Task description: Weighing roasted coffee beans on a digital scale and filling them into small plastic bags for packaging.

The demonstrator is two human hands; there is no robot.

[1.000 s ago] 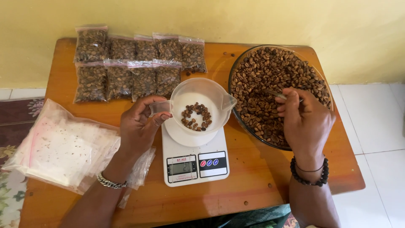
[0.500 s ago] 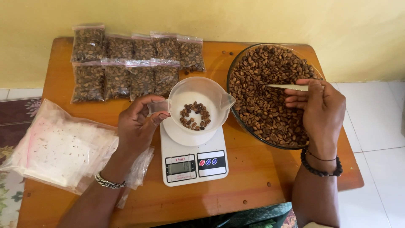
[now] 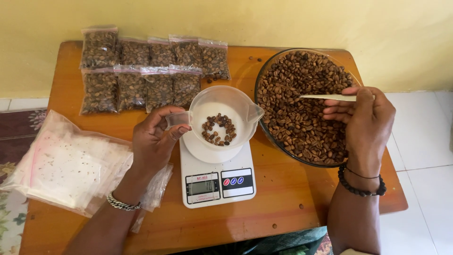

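Note:
My left hand (image 3: 153, 139) grips the handle of a clear plastic measuring cup (image 3: 222, 106) that sits on a white digital kitchen scale (image 3: 214, 182). A small ring of roasted coffee beans (image 3: 218, 129) lies in the cup's bottom. My right hand (image 3: 365, 125) holds a white spoon (image 3: 325, 97) by its handle, the far end pushed flat into a big glass bowl (image 3: 264, 85) full of coffee beans. The hand hovers over the bowl's right rim.
Several sealed clear bags of coffee beans (image 3: 141, 71) lie in two rows at the back left of the wooden table (image 3: 283, 208). A stack of empty clear zip bags (image 3: 61, 163) lies at the left, partly under my left forearm. White floor tiles lie right of the table.
My right hand has drawn back from the beans towards the bowl's right rim, and the white spoon now shows in it. The left hand stays on the cup handle.

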